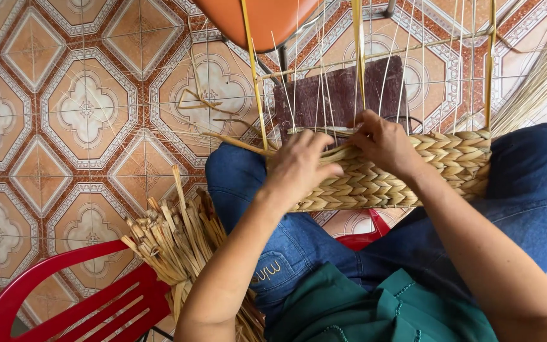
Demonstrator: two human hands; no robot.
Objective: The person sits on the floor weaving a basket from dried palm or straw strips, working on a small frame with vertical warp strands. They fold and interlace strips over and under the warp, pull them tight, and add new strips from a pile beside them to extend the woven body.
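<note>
No package, sign or screen showed anywhere. The only lettering was a small yellow embroidered mark [267,271] on the jeans [299,240] pocket.

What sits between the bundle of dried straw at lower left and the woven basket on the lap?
In the head view, the person's left knee in blue jeans lies between the straw bundle and the woven basket.

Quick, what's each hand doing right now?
Left hand: closed, gripping the woven basket rim.
Right hand: closed, pinching a straw strand at the rim.
</note>
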